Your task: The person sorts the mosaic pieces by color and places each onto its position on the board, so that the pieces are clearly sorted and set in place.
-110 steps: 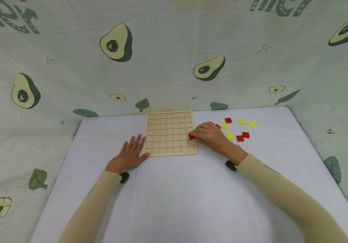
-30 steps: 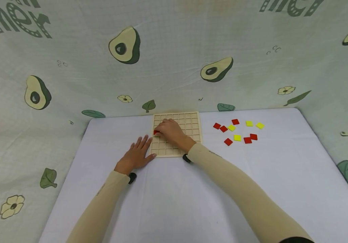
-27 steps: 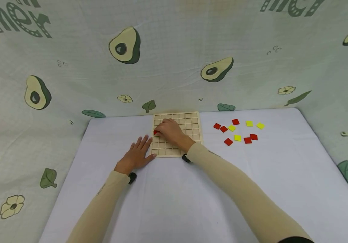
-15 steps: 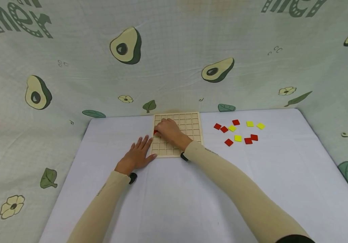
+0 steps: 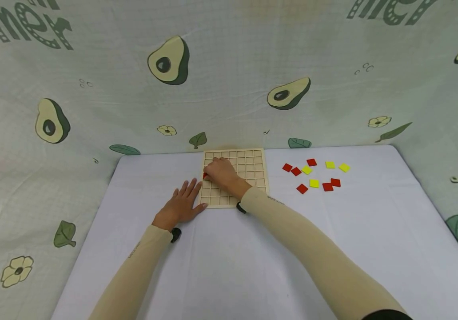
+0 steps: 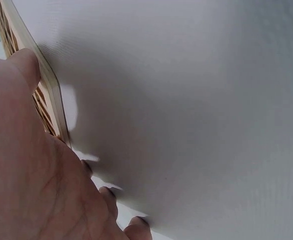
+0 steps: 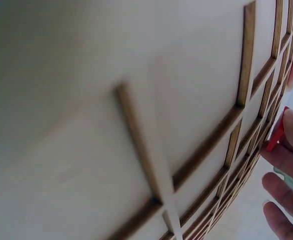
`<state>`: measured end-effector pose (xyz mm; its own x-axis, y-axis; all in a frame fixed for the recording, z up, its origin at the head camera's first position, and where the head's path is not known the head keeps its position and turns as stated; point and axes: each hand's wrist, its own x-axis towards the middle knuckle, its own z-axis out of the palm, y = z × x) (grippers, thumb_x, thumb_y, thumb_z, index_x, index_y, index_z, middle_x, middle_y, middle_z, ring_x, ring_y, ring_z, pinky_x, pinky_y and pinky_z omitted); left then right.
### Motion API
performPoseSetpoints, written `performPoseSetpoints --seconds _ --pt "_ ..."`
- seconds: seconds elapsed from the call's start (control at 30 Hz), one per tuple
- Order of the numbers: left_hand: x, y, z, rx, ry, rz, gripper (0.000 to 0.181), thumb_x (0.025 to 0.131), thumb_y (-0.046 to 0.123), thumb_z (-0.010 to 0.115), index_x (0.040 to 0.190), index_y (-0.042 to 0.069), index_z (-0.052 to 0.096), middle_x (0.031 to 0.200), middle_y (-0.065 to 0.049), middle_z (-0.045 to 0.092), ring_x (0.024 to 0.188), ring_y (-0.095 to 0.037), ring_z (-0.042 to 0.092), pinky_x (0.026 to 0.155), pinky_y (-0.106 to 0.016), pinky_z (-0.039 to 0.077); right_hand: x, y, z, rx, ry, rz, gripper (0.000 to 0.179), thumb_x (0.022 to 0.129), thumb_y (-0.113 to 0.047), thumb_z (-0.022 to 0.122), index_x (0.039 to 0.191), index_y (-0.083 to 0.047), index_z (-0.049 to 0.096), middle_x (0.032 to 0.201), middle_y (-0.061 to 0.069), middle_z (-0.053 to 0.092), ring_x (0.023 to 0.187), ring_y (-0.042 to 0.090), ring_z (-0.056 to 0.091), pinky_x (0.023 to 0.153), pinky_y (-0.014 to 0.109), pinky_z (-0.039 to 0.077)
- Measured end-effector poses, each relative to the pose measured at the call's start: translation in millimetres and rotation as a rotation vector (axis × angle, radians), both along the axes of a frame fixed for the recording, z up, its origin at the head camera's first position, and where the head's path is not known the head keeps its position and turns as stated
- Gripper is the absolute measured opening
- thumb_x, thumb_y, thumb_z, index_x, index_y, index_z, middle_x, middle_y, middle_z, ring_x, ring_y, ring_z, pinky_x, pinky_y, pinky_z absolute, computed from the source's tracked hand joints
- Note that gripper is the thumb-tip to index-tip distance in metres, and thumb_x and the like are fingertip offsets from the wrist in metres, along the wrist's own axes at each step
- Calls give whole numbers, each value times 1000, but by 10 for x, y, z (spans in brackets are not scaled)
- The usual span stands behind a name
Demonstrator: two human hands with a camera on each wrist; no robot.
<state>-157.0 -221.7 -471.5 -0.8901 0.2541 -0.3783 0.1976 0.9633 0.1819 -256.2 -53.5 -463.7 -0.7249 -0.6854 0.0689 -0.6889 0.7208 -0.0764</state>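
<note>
A light wooden board point(image 5: 254, 168) with a square grid lies at the back of the table. My right hand point(image 5: 224, 174) is over its left part and pinches a small red square tile point(image 5: 205, 176) at the left column. In the right wrist view, thumb and finger hold the red tile point(image 7: 277, 136) tilted on edge by the grid; whether it touches a cell is unclear. My left hand point(image 5: 181, 206) lies flat, fingers spread, beside the board's lower left corner. In the left wrist view, its thumb point(image 6: 26, 65) rests on the board's rim.
Right of the board lie several loose tiles, among them a red tile point(image 5: 302, 189) and a yellow tile point(image 5: 314, 183). The white table point(image 5: 229, 266) meets a hanging printed cloth point(image 5: 229, 89) behind the board.
Since the oldest frame, my right hand has carried the red tile from the board's right edge to its left column. Over the last second it stays there, the tile less visible. My left hand stays put.
</note>
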Motion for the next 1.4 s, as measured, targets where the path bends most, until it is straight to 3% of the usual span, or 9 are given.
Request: performPoseSetpoints --seconds 0.67,1.0,1.23,1.4 --pt "-7 37 -46 -1 1 -8 82 111 50 47 170 5 11 178 -19 3 163 -43 1 129 -63 9 26 -11 -46 84 23 -31 17 104 -29 69 112 -18 79 111 -2 79 112 21 72 108 42 52" --pt "-3 43 -32 -10 17 -6 81 111 49 47 170 4 13 177 -19 5 163 -44 4 129 -63 11 42 37 -75 38 18 -46 18 104 -30 70 114 -18 79 109 -3 80 108 21 71 105 42 53" --pt "-24 1 -115 -7 13 2 85 110 53 46 171 6 9 178 -17 1 163 -42 -1 129 -62 7 85 79 -47 -32 24 -2 16 103 -22 72 115 -17 82 104 -1 81 101 21 73 100 39 56" --pt "0 -11 -89 -3 4 8 85 110 52 46 170 6 9 178 -18 1 163 -42 -1 129 -62 6 107 98 -40 -27 9 21 18 103 -25 72 114 -16 82 101 1 81 98 22 73 93 38 57"
